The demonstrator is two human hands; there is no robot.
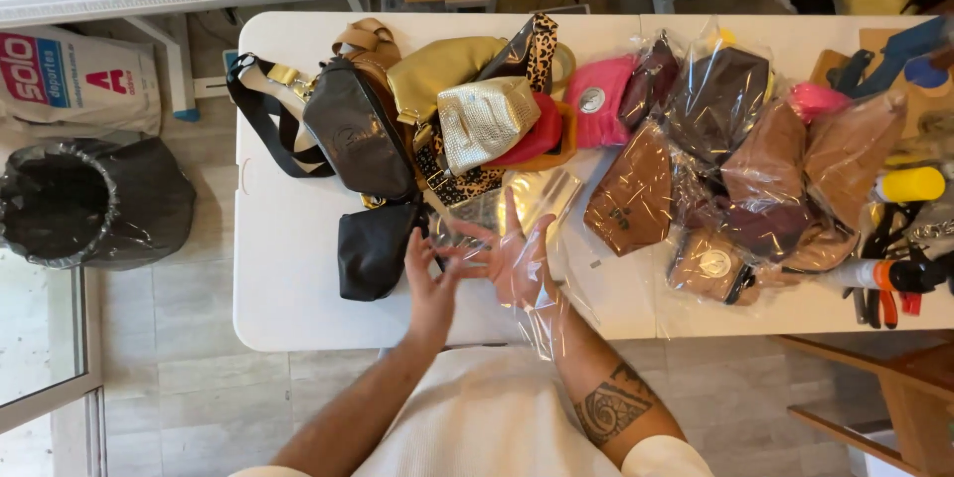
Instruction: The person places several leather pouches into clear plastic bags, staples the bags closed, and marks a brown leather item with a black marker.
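Both hands work a clear plastic bag over the near edge of the white table. The right hand is inside the bag with its fingers spread open. The left hand, at its 9 o'clock, has loosely parted fingers touching the film. A black pouch lies at the hands' 10 o'clock, and wrapped brown bags at 2 o'clock.

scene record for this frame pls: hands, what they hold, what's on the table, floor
left hand: open, fingers on the clear plastic bag
right hand: inside the bag, fingers spread
nearest: black pouch beside the left hand
table: white; unwrapped bags at left, plastic-wrapped bags at right
far right: pliers with red handles, yellow bottle
floor: black-lined bin
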